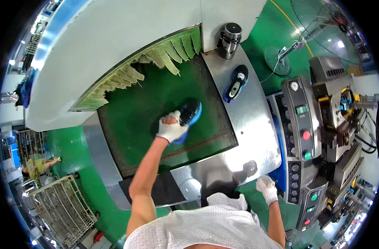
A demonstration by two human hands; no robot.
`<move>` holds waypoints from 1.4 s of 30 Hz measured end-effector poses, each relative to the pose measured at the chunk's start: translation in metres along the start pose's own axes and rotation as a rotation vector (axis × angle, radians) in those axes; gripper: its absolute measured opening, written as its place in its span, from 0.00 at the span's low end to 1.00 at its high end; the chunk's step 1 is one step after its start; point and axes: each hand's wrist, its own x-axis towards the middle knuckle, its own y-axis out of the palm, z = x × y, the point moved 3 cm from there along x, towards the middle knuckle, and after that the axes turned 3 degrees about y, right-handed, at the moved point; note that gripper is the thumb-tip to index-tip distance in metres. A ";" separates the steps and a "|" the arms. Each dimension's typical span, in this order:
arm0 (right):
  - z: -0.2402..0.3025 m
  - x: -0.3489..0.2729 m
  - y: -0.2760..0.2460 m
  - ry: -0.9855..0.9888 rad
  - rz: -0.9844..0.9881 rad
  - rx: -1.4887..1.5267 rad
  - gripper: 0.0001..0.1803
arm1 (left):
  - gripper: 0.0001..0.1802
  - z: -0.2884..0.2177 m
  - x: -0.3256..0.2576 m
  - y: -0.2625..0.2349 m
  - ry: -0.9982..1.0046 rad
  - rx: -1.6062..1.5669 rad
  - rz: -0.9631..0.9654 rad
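At far left, a wire cart (pixel 63 207) stands on the floor. Below a fringe of green strips (pixel 144 66), the gloved left hand (pixel 171 128) is clamped on a black-and-blue shoe (pixel 192 111) over a green belt (pixel 127 137). Rightward, a metal ledge (pixel 256 124) bears a flask (pixel 230 40) and a second shoe (pixel 236 84). The gloved right hand (pixel 267 190), its closure impossible to tell, hangs near a control box (pixel 299 118).

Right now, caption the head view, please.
Gloved left hand grips a shoe before green flaps; another shoe rests on the metal top.
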 end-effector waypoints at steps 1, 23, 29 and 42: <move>-0.007 0.011 0.005 -0.116 0.051 -0.001 0.23 | 0.34 -0.016 -0.026 0.004 -0.027 -0.086 0.055; 0.009 -0.075 -0.277 -0.764 0.547 1.615 0.24 | 0.32 -0.688 -0.011 -0.090 1.190 -0.210 -0.160; -0.122 -0.051 -0.289 -0.651 0.366 1.883 0.30 | 0.48 -0.837 0.100 -0.032 1.031 -0.089 -0.235; -0.053 -0.096 -0.340 -0.300 -0.193 1.627 0.12 | 0.40 -0.858 0.104 -0.093 0.911 0.000 -0.233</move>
